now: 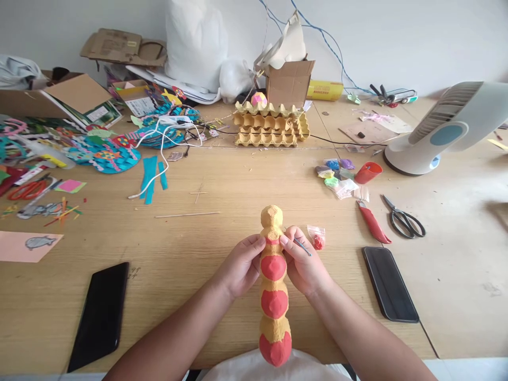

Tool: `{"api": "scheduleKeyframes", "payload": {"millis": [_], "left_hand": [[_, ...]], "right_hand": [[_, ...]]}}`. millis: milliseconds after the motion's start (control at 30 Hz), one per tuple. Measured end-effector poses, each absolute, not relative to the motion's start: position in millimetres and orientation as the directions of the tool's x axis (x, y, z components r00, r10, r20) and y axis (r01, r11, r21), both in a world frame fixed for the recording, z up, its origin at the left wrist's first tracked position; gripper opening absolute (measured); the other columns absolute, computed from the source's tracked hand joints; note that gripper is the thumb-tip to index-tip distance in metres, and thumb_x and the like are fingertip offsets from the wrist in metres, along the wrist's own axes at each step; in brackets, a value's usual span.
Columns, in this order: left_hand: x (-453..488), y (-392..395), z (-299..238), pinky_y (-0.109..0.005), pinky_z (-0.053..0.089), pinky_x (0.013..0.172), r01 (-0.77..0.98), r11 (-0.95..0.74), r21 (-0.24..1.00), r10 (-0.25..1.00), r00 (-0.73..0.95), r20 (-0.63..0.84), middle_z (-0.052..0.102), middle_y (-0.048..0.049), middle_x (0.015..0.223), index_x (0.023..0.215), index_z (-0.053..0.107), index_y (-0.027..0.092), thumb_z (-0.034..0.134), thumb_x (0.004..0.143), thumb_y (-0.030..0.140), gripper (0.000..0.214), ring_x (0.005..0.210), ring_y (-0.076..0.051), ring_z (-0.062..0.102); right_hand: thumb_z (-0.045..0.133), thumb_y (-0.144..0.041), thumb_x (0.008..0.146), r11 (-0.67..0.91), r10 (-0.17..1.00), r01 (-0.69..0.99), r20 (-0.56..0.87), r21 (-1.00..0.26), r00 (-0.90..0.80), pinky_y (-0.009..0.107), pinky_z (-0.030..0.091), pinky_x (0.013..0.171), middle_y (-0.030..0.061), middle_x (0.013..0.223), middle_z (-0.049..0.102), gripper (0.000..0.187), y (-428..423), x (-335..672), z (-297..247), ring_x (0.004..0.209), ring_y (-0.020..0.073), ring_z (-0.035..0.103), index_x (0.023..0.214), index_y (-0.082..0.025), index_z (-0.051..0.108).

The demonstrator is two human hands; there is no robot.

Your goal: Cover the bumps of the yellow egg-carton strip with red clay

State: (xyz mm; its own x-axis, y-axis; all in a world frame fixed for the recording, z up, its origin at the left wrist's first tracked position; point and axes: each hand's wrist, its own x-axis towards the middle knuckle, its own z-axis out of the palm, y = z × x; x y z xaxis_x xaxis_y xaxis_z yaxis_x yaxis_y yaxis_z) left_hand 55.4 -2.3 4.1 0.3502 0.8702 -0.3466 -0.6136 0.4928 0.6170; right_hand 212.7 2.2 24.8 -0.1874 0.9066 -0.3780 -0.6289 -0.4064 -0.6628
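Note:
Both hands hold a long strip of egg carton (pixel 274 286), coloured yellow with red patches on several of its bumps. My left hand (pixel 243 263) grips its left edge near the far end, the thumb on a narrow red band. My right hand (pixel 305 262) pinches the opposite edge at the same height. A thin bluish stick-like tool (pixel 302 246) is also tucked in the right fingers; its exact kind is unclear. Just beyond that hand lies a small clear bag with a red lump (pixel 318 239).
Right side: a red-handled knife (pixel 373 222), scissors (pixel 407 219), a phone (pixel 391 284), small bags of coloured lumps (pixel 335 173), a red cup (pixel 368 172) and a white fan (pixel 432 132). Left: a black tablet (pixel 99 315). Egg cartons (pixel 265 138) stand behind; a thin stick (pixel 186 215) lies mid-table.

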Motion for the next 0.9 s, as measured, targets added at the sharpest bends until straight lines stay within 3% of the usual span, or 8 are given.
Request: {"api": "scheduleKeyframes", "payload": {"millis": [600,900], "left_hand": [[51.7,-1.0,2.6,-0.027,0.056,0.080,-0.629,0.500,0.596,0.866,0.375,-0.331,0.081,-0.0080,0.095,0.099,0.085,0.017,0.094,0.084,0.046,0.034,0.086,-0.018,0.071],[52.4,-3.8,5.4,-0.027,0.056,0.077,-0.599,0.472,0.646,0.882,0.331,-0.336,0.082,-0.0063,0.093,0.098,0.086,0.020,0.095,0.084,0.048,0.032,0.084,-0.018,0.072]], "right_hand": [[0.105,-0.048,0.067,-0.429,0.897,-0.655,-0.378,-0.622,-0.229,0.024,0.041,0.065,-0.0058,0.071,0.060,0.056,3.2,214.6,20.0,0.066,0.0117,0.051,0.078,-0.023,0.056],[0.105,-0.040,0.069,-0.405,0.913,-0.587,-0.343,-0.701,-0.221,0.025,0.037,0.067,-0.0053,0.075,0.059,0.058,2.1,217.5,22.4,0.071,0.0123,0.050,0.078,-0.023,0.051]]}}
